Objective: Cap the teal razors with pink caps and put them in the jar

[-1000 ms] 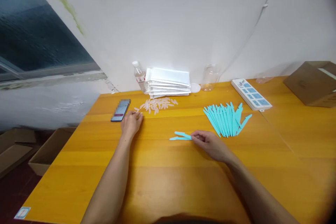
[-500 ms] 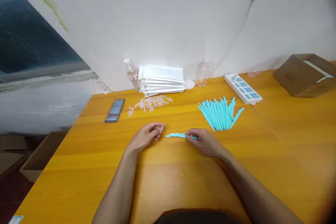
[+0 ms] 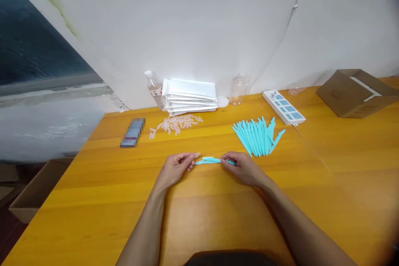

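My right hand (image 3: 238, 163) pinches the handle of a turquoise eyebrow razor (image 3: 212, 161), held level with its tip to the left. Along the razor's upper edge shows a pale blade strip. Between the thumb and fingers of my left hand (image 3: 178, 169) is a small clear blade cover (image 3: 197, 155), close to the razor's tip; whether the fingers touch that tip I cannot tell. Beyond my left hand lies a loose pile of similar clear covers (image 3: 179, 123). Several more turquoise razors (image 3: 257, 137) lie fanned out beyond my right hand.
Along the wall stand a plastic bottle (image 3: 155, 91), a stack of white packets (image 3: 190, 95), a clear jar (image 3: 239, 89) with a white lid (image 3: 222, 102) beside it, a power strip (image 3: 283, 107) and a cardboard box (image 3: 352, 95). A phone (image 3: 133, 133) lies left; another box (image 3: 34, 191) is below the table.
My left hand has moved right with the clear cover, up to the razor's tip. My right hand keeps its grip on the razor. The view has shifted slightly.
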